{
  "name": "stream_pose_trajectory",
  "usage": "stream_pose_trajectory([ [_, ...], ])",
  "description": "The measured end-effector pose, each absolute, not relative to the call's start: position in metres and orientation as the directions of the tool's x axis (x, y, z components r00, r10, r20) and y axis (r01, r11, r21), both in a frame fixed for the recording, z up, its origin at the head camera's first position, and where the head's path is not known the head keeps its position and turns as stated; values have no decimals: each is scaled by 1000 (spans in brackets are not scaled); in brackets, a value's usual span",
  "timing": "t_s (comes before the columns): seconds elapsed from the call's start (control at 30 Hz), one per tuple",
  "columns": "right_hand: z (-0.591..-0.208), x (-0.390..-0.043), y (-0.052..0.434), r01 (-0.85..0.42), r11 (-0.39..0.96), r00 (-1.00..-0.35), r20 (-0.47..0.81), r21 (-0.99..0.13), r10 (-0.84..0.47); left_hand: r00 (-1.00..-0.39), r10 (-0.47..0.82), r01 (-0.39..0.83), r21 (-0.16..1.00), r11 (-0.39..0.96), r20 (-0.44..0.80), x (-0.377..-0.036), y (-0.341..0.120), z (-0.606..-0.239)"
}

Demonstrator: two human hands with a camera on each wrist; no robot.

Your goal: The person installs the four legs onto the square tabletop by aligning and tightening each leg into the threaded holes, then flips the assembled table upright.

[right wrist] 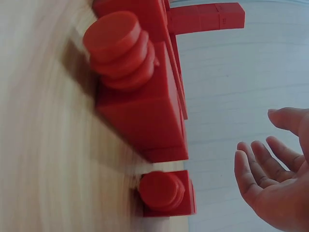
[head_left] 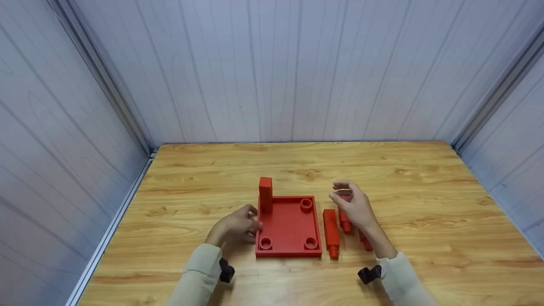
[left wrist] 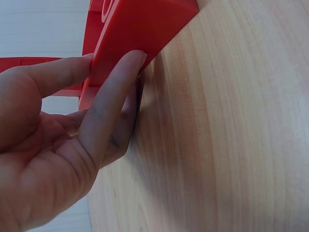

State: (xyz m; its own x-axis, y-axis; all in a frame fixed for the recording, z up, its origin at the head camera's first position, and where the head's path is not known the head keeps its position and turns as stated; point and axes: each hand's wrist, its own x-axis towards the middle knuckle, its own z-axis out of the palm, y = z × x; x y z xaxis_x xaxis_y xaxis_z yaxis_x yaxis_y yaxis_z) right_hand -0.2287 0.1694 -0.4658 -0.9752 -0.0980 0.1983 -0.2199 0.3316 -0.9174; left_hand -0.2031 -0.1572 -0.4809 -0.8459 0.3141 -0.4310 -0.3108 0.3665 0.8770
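Note:
A red square base [head_left: 289,223] with a raised rim lies on the table, round sockets showing at three corners. On its far left corner stands an upright red square post [head_left: 265,193]. My left hand [head_left: 239,223] holds the base's left side, digits on the rim and outer wall [left wrist: 140,29]. To the right lie three loose red posts with ridged round ends: one beside the base [head_left: 331,229], another [head_left: 346,223] partly under my right hand, a third [head_left: 364,240] mostly behind that wrist. Fingers curved and apart, my right hand [head_left: 355,206] hovers above them, holding nothing.
The wood-grain table [head_left: 191,170] reaches back to a pale panelled wall [head_left: 276,76]. Side walls [head_left: 51,127] close it in at left and right. A small black device [head_left: 227,270] is strapped at the left wrist, and a similar device [head_left: 369,274] at the right.

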Motion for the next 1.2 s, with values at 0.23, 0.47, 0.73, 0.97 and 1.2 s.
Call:
stream_pose_trajectory([
  [0.23, -470, -227, 180, -187, 357, -982, 172, -915, -74, -841, 314, -317, 871, 374, -441, -204, -159, -482],
  [0.47, -454, -213, 186, -141, 360, -990, 129, -922, -59, -836, 318, -328, 871, 365, -448, -205, -160, -484],
  [0.73, -467, -217, 201, -134, 370, -991, 130, -919, -34, -833, 317, -339, 871, 356, -454, -206, -160, -484],
  [0.97, -480, -221, 213, -113, 391, -991, 130, -914, 17, -830, 328, -341, 876, 341, -451, -206, -160, -484],
  [1.2, -486, -218, 221, -85, 430, -993, 112, -899, 37, -834, 318, -333, 871, 361, -450, -205, -160, -482],
])
